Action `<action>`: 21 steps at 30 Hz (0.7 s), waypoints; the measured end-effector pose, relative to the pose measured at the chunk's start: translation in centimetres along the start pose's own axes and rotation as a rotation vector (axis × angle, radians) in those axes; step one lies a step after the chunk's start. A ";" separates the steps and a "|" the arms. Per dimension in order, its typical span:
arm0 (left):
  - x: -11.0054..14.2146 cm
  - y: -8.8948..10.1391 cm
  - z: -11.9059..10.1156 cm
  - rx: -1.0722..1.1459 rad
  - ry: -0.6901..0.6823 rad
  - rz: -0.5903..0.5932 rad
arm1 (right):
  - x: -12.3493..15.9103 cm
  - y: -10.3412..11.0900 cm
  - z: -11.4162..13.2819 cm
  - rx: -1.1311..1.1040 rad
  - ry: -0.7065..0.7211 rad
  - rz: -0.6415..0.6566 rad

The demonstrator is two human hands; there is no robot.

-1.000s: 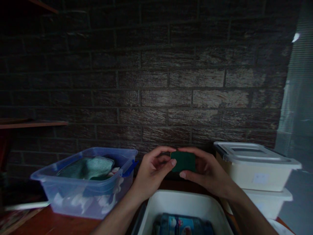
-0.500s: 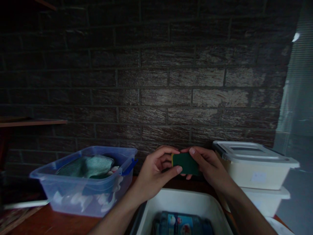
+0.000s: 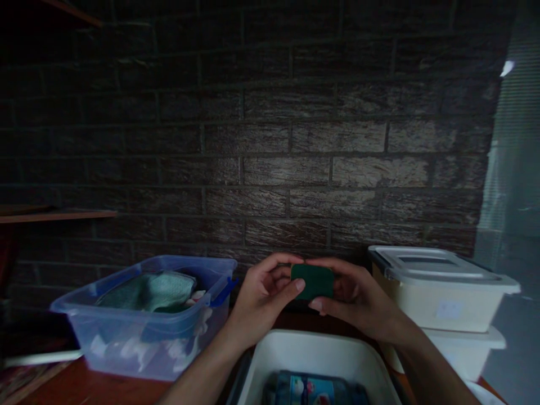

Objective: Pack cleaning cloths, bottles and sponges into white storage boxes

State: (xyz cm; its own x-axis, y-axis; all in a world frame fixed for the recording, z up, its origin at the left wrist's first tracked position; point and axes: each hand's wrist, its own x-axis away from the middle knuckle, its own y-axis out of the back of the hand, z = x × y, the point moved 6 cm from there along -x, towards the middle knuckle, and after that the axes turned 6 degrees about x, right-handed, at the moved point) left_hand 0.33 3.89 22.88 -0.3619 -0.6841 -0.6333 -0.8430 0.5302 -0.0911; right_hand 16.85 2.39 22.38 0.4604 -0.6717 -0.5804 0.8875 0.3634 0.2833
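Green sponge, seen just above the far rim of white bin. Green face turned this way, long axis left-right, roughly level. Left hand pinches left end; right hand clamps right end, thumb dropped from face to lower edge: likely a regrip. Brick wall behind.

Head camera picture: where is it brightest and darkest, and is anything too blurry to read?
All in the head view: brightest, a small glare spot near the upper right; darkest, toward the upper left; green block dim; the label on the upper lidded box too soft to read.
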 end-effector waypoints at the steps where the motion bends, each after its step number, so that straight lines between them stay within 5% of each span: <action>1: 0.0 -0.1 0.0 -0.002 0.006 0.010 | 0.0 0.2 -0.1 0.023 -0.019 -0.011; 12: 0.4 -0.7 0.0 -0.003 0.038 0.051 | -0.2 1.2 -0.4 0.052 -0.114 -0.139; 21: -0.2 0.4 -0.2 -0.028 -0.013 -0.045 | 0.1 0.1 -0.3 -0.028 -0.037 -0.008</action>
State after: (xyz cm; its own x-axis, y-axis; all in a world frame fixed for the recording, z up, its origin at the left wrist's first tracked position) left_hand 0.01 4.11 23.10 -0.3181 -0.7005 -0.6388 -0.8691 0.4848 -0.0988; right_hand 16.98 2.49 22.11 0.4546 -0.6978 -0.5536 0.8902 0.3761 0.2570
